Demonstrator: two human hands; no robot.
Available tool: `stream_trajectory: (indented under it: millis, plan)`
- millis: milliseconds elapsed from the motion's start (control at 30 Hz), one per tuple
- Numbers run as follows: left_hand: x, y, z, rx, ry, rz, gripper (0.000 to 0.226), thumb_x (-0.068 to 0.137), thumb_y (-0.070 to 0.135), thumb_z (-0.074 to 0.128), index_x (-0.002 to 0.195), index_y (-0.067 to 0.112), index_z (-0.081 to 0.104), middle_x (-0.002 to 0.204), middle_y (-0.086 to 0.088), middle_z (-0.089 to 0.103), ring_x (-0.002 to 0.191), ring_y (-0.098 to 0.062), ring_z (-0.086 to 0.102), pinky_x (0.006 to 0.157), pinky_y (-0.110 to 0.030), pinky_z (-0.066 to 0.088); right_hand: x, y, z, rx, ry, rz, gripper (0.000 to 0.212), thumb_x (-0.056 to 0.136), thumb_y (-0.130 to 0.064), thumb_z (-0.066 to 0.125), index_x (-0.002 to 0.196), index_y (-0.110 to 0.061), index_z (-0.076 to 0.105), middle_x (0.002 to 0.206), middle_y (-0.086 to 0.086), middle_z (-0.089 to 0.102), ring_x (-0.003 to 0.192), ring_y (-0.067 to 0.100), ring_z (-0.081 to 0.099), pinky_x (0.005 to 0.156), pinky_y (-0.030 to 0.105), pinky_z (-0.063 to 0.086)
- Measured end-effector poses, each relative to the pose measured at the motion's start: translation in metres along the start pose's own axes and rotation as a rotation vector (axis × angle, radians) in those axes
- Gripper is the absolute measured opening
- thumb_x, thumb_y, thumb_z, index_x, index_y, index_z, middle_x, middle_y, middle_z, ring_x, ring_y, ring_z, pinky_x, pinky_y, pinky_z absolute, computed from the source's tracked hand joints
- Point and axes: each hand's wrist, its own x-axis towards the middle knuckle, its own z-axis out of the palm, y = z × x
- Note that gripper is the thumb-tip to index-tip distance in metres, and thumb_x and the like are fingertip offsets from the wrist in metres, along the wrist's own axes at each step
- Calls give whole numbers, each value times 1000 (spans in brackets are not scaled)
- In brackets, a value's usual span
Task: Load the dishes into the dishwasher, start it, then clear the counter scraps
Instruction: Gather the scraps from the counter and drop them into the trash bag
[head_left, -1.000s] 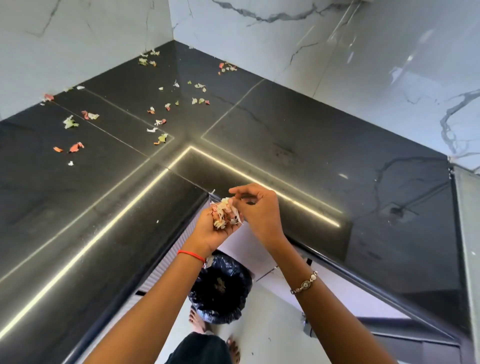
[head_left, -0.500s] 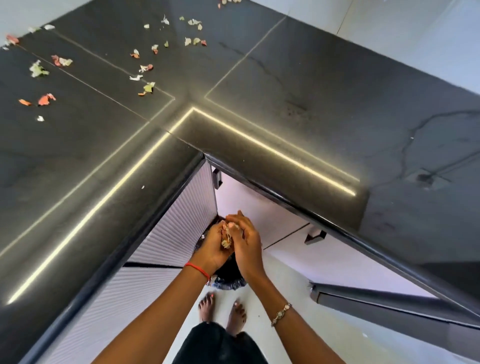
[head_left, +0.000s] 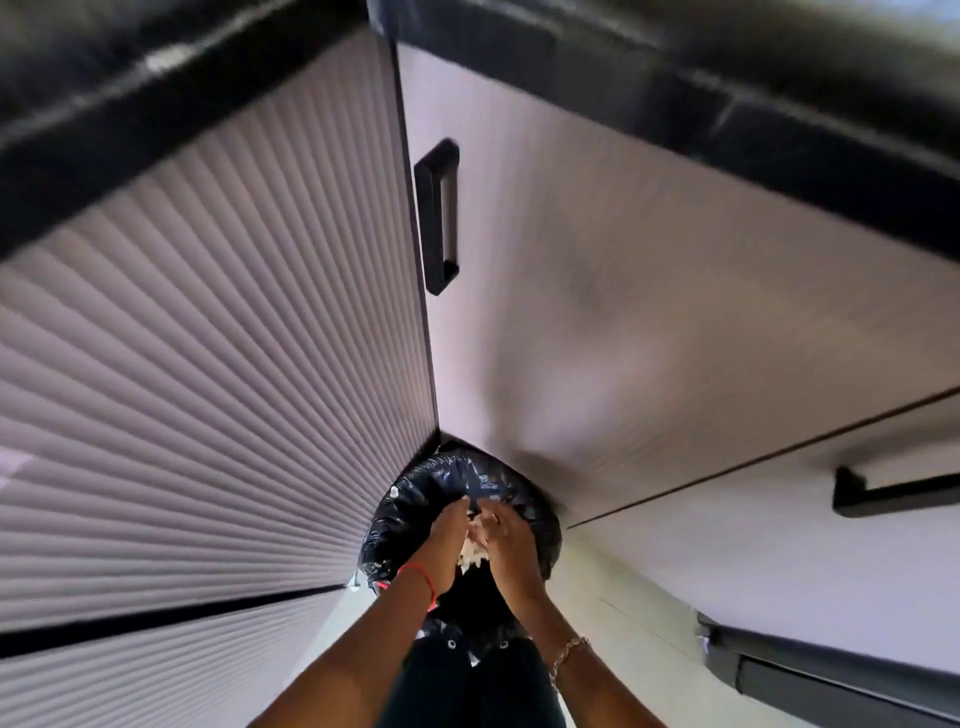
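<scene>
1. A round bin lined with a glossy black plastic bag (head_left: 392, 538) stands on the pale floor (head_left: 639, 629). It is tucked into the inner corner where the ribbed white cabinet front (head_left: 208, 364) meets the smooth white cabinet door (head_left: 623, 312).
2. The inside of the bag is dark, so what lies in it cannot be told. One small pale fleck (head_left: 394, 491) sticks to its rim on the left.
3. The clump of pale food scraps (head_left: 472, 552) sits between the two hands directly over the bin's mouth, not yet in the bag.
4. The left hand (head_left: 448, 530), with a red thread (head_left: 418, 571) at the wrist, has its fingers curled round the clump from the left. The right hand (head_left: 508, 540), above a beaded bracelet (head_left: 569, 649), curls its fingers over the clump from the right. The two hands touch, and both are somewhat blurred.
5. The black counter edge (head_left: 104, 119) runs across the top. A black bar handle (head_left: 439, 218) stands upright on the smooth door near the corner.
6. Half a second ago the hands held the same clump higher, above the bin. Now they have come down to its rim, and the bin looks far larger.
7. The counter top, with its scattered scraps, showed then. Now only its front edge is in view. The bare feet seen then are hidden behind a dark garment (head_left: 467, 691).
</scene>
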Motion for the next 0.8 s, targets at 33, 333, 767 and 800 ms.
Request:
stream_trajectory:
  millis: [33,333,767,800]
  plan:
    - [5,-5,-3,84,22,-32,45,103,32,32,140,7,40,139,-18,40,123,-25,48,100,-35,36,7,8,-2,-62,-11,25,24,93,3,44,111,4,61,101,11,63,85,13,57,71,4,41]
    - [-61,41,-14,371,109,145,33,98,13,44,124,-4,56,128,-20,57,116,-29,56,92,-27,45,-31,-81,-41,-397,-110,20,44,82,13,38,118,3,61,125,15,60,118,20,55,97,15,35]
    - [-309,206,-15,448,85,396,22,86,0,48,86,-9,68,72,-18,63,63,-22,60,61,-27,51,-152,-344,-107,-675,-209,-259,23,81,-1,49,92,6,67,99,20,68,94,30,63,74,30,45]
    - [-319,216,-17,462,78,434,25,84,5,48,86,-10,69,74,-20,64,65,-23,61,65,-30,53,-154,-358,-110,-708,-213,-299,23,81,-1,49,92,6,67,98,21,68,94,30,63,72,30,44]
